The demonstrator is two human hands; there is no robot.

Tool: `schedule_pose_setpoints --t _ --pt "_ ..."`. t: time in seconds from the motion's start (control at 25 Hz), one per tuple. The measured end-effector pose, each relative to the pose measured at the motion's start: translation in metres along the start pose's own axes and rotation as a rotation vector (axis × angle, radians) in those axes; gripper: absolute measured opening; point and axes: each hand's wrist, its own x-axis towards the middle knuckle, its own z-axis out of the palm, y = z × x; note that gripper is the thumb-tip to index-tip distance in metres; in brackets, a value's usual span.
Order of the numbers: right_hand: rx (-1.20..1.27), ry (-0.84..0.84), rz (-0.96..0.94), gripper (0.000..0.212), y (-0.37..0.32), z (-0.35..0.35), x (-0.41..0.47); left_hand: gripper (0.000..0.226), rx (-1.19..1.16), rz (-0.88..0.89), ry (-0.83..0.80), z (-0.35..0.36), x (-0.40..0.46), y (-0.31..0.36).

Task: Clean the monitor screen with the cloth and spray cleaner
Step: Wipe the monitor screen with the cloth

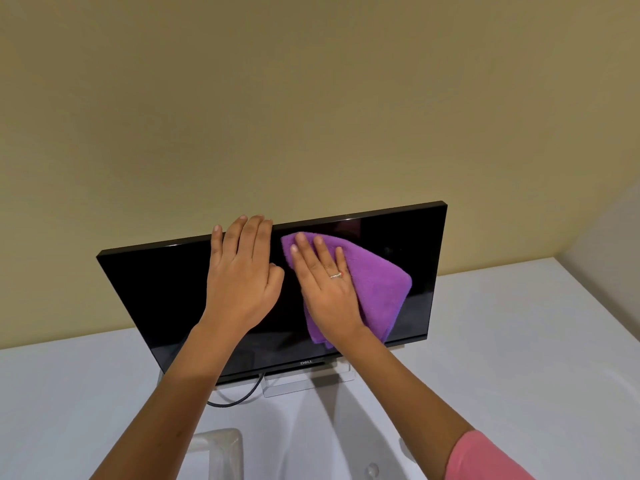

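A black monitor (152,292) stands on a white table, its dark screen facing me and tilted back a little. My left hand (240,271) grips the monitor's top edge, fingers hooked over the rim near the middle. My right hand (327,289) lies flat, fingers spread, and presses a folded purple cloth (377,282) against the right half of the screen. A ring shows on one finger of that hand. A clear object (221,448) at the bottom edge may be the spray cleaner; its form is too blurred to tell.
The white table (519,341) runs to a beige wall (311,98) behind the monitor. A black cable (239,398) loops out from under the screen beside a clear stand (294,384). A pink sleeve (485,459) covers my right upper arm.
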Motion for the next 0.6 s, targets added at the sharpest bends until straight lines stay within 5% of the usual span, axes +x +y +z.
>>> schedule_pose_setpoints --t 0.36,0.6 --pt "-0.012 -0.014 0.551 0.066 0.109 -0.047 -0.012 0.070 -0.035 0.037 -0.035 -0.001 -0.001 -0.004" --pt "0.136 -0.002 0.533 0.064 0.104 -0.041 -0.013 0.078 -0.005 0.081 -0.084 0.000 0.000 -0.009"
